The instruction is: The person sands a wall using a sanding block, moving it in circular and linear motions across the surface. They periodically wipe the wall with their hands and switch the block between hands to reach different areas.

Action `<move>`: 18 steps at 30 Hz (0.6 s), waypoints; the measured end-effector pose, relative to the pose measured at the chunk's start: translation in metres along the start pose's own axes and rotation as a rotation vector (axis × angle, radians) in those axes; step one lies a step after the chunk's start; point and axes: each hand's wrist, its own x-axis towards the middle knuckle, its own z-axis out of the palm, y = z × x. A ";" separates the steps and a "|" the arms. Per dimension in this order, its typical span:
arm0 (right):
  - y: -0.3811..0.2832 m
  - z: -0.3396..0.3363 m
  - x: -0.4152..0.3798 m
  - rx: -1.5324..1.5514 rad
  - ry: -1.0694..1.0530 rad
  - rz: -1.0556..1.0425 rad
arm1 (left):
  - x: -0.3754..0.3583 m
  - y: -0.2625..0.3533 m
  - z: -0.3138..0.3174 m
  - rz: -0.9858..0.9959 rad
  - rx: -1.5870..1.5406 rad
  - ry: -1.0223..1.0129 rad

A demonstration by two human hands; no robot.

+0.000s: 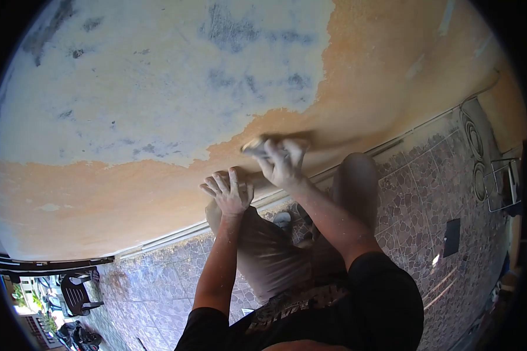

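Note:
In front of me is a wall with orange paint (375,70) and a large pale, ragged-edged area (158,88) marked with grey patches. My right hand (284,161) is closed around a small hand tool (253,144) with a pale yellowish end, held against the orange paint just below that edge. Motion blur hides the tool's exact kind. Lower and to the left, my left hand (231,193) rests against the wall, its fingers spread and nothing in them. Pale dust coats both hands.
My bent knees (355,181) come close to the wall's base, where a pale ledge (175,235) runs along the patterned tile floor (416,193). At right are coiled rings (473,137) and a metal frame (502,184). A dark plastic chair (79,294) stands at lower left.

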 end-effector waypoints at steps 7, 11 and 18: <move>0.015 -0.044 0.121 0.047 0.256 0.490 | 0.000 -0.002 0.001 -0.001 0.010 -0.013; 0.023 -0.030 0.151 0.211 0.465 0.505 | -0.001 -0.004 0.002 0.018 0.002 0.001; 0.021 -0.039 -0.001 -0.091 -0.250 -0.137 | 0.000 -0.005 -0.001 0.040 0.038 -0.041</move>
